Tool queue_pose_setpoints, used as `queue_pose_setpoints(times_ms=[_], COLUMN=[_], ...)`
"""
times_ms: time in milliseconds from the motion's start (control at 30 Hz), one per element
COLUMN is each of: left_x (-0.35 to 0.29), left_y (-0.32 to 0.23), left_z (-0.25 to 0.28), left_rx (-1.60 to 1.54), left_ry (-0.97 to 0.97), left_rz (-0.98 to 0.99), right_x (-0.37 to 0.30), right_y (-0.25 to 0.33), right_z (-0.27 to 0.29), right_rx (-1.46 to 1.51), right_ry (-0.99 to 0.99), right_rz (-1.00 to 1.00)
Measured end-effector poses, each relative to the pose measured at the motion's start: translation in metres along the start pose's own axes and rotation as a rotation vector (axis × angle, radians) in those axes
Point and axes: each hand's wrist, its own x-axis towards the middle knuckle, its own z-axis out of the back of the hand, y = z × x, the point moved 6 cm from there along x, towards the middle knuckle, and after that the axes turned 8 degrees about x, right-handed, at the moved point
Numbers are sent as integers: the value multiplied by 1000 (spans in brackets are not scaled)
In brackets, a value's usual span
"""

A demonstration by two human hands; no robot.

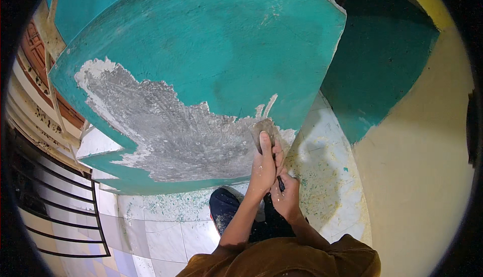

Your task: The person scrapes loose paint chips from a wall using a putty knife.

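Flake-strewn white floor tiles [166, 239] lie below both hands. Right hand [288, 196], nearer the body [282, 259], grips the scraper [257, 129] by its dark handle [280, 183]; left hand [266, 169] is closed farther up, thumb along the blade [262, 124]. Tool axis runs away from the body, tilted left, its blade at the right end of the grey bare patch [171, 131], green paint [226, 65] beyond.

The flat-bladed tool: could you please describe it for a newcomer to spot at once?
Find the large green surface, then the grey patch along its lower part. Near the patch's right end, left grip and right grip hold the tool. Its brownish blade stands out against the paler patch.
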Motion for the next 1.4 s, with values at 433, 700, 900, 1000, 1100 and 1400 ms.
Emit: queue_pose_setpoints(times_ms=[433,700,900,1000,1100,1400], left_x=[17,9,-2,-4,-2,0], left_y=[-114,-48,43,49,43,29], left_z=[-68,-75,-25,-17,-8,3], left_rx=[97,22,-86,-222,-149,18], left_ry=[112,335,165,85,49,-50], left_rz=[-281,-129,111,103,78,85], right_x=[66,30,-23,-31,-32,-30], right_y=[64,46,-16,-35,-42,-44], right_z=[39,51,29,21,8,-8], right_rx=[-93,559,565,555,602,787], right_ry=[-175,268,193,178,151,169], right_rz=[185,-252,-673,-555,-579,-684])
